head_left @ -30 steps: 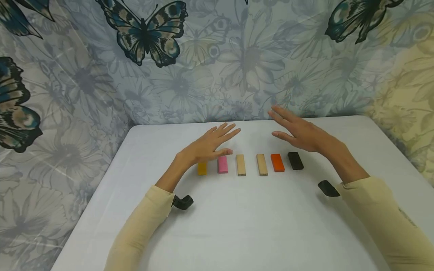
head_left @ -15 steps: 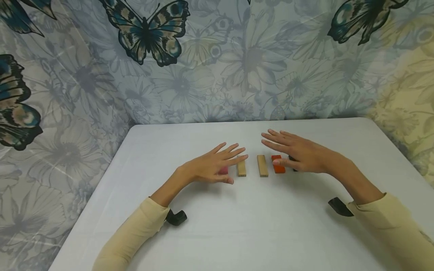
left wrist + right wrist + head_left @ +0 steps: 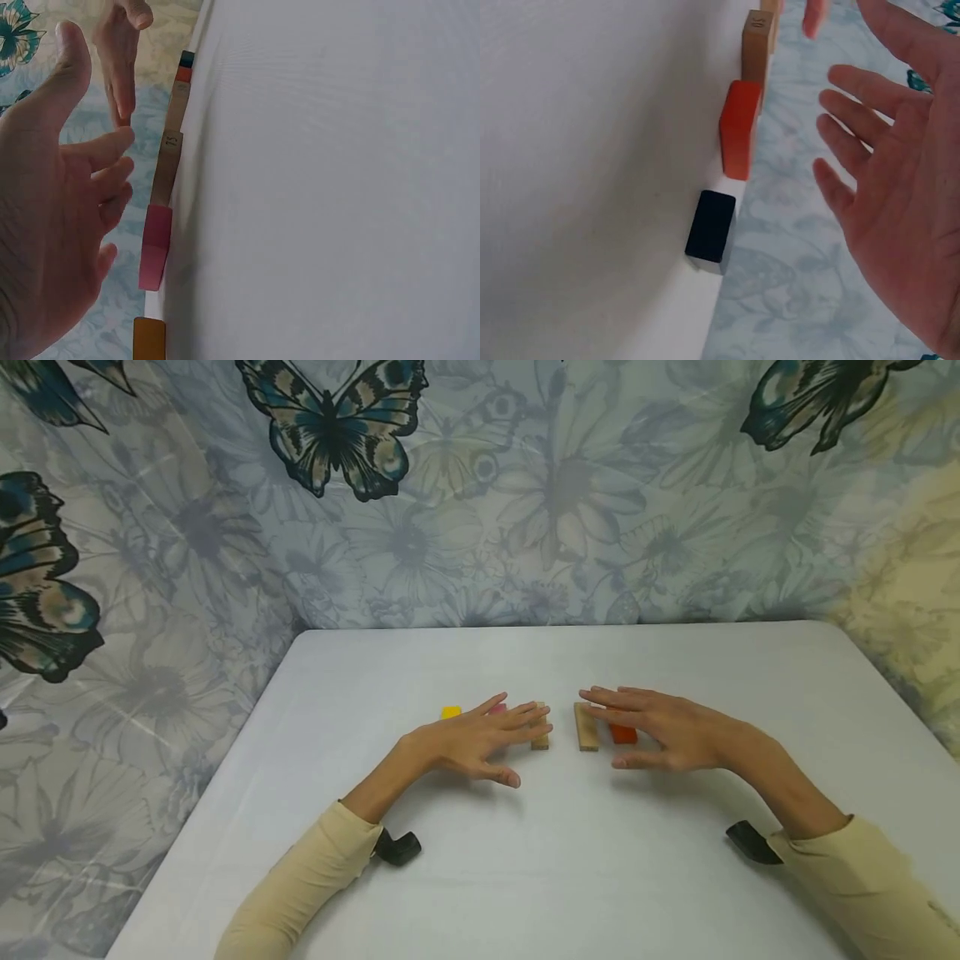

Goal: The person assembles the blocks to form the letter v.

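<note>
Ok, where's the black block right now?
In the right wrist view, the black block lies outermost on the person's right, beside the orange block; the right hand hides it from the head view.

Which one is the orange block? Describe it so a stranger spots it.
On the white table, find the row of blocks. Near the right hand, the orange block sits between a wooden block and the black block; only it is red-orange.

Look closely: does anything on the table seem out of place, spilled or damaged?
Nothing stands out: the yellow block, pink block, two wooden blocks, orange block and black block lie in one row on the white table, with no spill or damage visible.
</note>
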`<state>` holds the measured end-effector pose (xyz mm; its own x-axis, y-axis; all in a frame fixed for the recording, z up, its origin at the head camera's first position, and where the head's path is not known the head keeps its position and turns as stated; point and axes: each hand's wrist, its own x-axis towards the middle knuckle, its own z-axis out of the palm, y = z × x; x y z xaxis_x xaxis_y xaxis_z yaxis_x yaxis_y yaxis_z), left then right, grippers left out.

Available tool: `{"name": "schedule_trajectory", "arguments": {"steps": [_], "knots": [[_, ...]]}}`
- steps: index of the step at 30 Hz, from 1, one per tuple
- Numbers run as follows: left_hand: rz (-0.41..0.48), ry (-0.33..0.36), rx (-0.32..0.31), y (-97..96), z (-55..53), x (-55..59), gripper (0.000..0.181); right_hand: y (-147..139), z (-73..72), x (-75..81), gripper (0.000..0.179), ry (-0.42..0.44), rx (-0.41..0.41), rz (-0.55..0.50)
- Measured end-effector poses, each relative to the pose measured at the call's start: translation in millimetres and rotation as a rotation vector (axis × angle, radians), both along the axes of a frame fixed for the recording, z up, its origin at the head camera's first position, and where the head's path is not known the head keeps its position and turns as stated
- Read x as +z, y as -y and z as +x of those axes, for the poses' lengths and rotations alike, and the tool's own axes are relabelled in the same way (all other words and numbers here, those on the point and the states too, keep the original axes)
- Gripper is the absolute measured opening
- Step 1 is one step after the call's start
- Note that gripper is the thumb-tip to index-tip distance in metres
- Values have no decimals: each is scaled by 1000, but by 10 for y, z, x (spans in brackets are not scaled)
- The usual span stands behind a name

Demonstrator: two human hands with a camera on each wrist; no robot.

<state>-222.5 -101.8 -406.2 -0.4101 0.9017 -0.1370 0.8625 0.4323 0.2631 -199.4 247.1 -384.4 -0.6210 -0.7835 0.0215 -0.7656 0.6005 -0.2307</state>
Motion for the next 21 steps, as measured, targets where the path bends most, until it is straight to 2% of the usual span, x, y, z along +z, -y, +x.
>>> {"name": "schedule_trajectory", "arguments": {"steps": [5, 8, 15, 21], "knots": [[-71, 12, 18, -35, 28, -17, 86, 24, 16, -25, 76, 44, 2, -3], [-97, 7, 27, -35, 44, -11, 85, 49, 10, -50, 76, 52, 25, -5], [-110, 6, 37, -36, 70, 13, 87, 78, -4, -117, 72, 11, 51, 22], [-172, -9, 85, -101, 151, 15, 92, 104, 23, -149, 69, 20, 50, 29]]}}
